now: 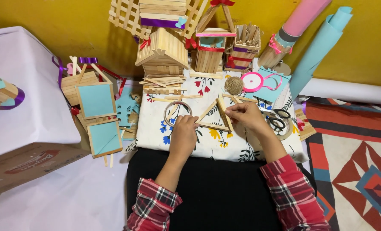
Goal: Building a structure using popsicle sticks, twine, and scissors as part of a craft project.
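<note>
Right, my left hand (pixel 184 133) & right hand (pixel 244 114) grip the stick triangle (pixel 218 116); I'd steady the 12 o'clock joint, pressing evenly w/ both.

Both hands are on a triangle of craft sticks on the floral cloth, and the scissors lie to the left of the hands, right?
Not quite. In the head view the scissors lie right of the hands, beside the right hand. The rest holds: both hands, left hand too, are on the stick triangle on the floral cloth.

A home craft corner on the floor. Stick-built little houses (pixel 162 51) stand far against a yellow wall (pixel 49 25). A patterned rug (pixel 357 171) lies right, paper rolls (pixel 314 42) lean far right.
</note>
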